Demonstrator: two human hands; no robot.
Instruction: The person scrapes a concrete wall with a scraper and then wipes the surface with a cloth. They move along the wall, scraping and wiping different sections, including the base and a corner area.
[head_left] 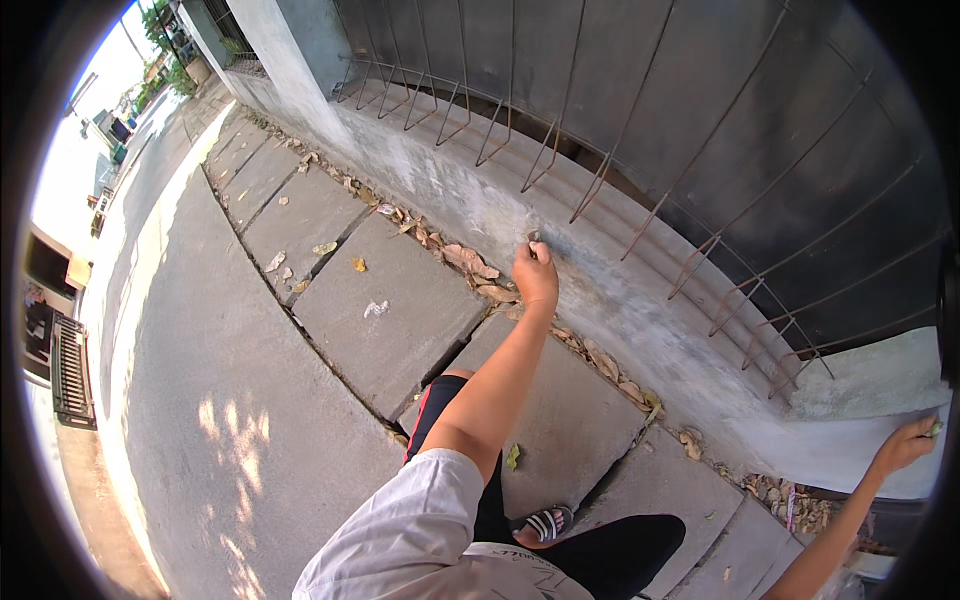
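Observation:
My left hand is closed in a pinch, held right against the low whitish wall. A small greyish tip shows past its fingers, too little to name. The wall around it is stained and patchy. Far to the right, my right hand is bent closed around a small green thing, mostly hidden by the fingers. It is beside a pale, smoother part of the wall.
Bent metal rods jut out above the wall, before a dark panel. Dry leaves line the wall's foot. Concrete slabs with gaps lie beside the road. My sandalled foot stands on a slab.

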